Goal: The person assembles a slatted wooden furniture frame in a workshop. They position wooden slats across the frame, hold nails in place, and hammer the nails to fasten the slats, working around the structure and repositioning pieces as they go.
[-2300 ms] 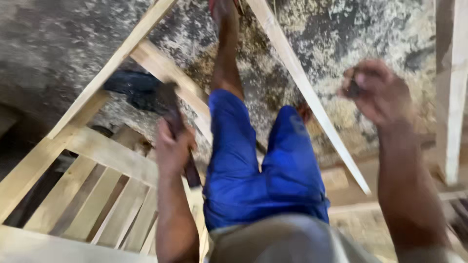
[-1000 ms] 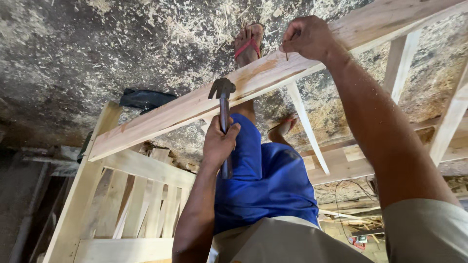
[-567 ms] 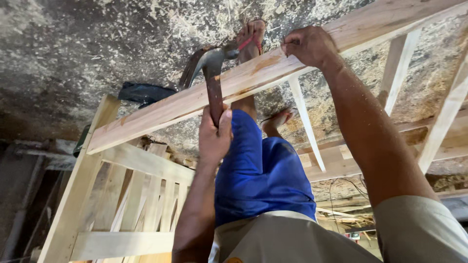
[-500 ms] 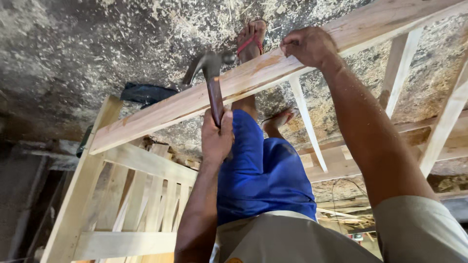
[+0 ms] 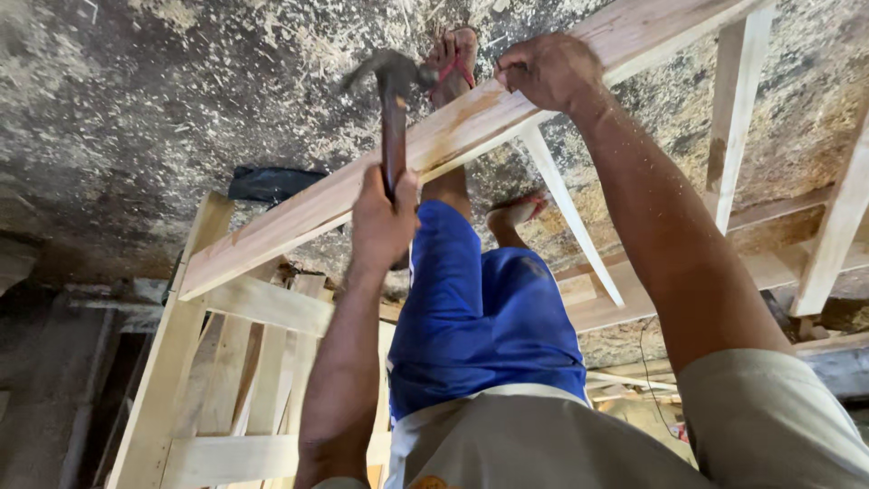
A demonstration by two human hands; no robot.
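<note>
My left hand grips the handle of a claw hammer, whose dark head is raised above a long pale wooden rail. The rail runs diagonally from lower left to upper right across a wooden frame. My right hand is closed on the rail's upper edge near its right end, fingers pinched together; anything held in them is too small to see. My legs in blue shorts stretch under the rail, one foot in a red-strapped sandal just beyond it.
A slatted wooden frame stands at lower left under the rail. More uprights and rails cross at right. The floor is rough, dark and strewn with wood shavings. A dark object lies by the frame's corner.
The hammer has swung up from the rail's surface and its head now sits higher and tilted back. My right hand has stayed on the rail's upper edge.
</note>
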